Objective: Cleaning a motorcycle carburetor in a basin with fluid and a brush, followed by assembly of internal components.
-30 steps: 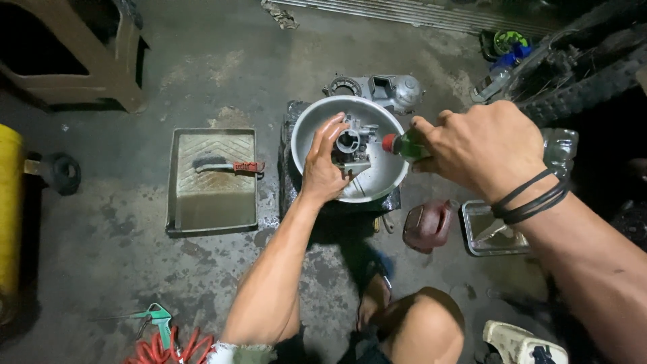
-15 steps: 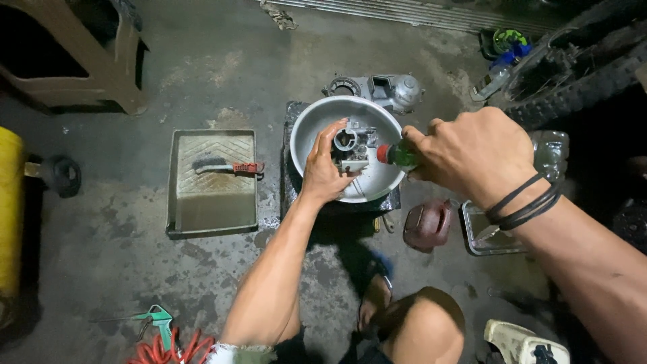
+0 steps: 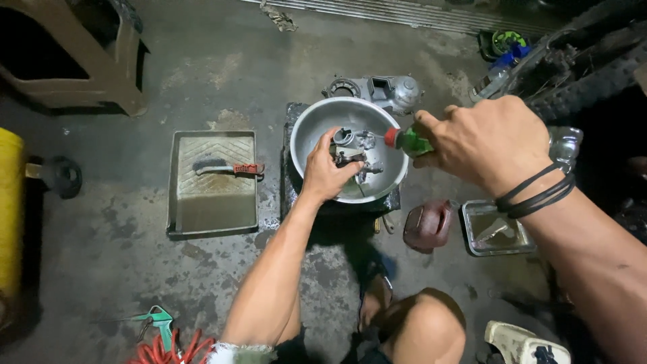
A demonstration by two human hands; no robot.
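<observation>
We grip the carburetor (image 3: 352, 154) in our closed left hand (image 3: 325, 176) over the bowl (image 3: 317, 125); the right hand (image 3: 486, 143) clasps the bottle (image 3: 408, 141). Keep the nozzle aimed at its passages, runoff falling into the bowl.

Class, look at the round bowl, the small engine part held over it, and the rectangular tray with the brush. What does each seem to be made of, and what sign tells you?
Bowl: likely aluminium or steel, with a dull silver sheen. Engine part in the left hand: seemingly cast metal, grey, with intricate moulded shapes. Tray: probably sheet metal, with a ribbed base and a grimy matt finish. Brush: red handle, possibly plastic.
</observation>
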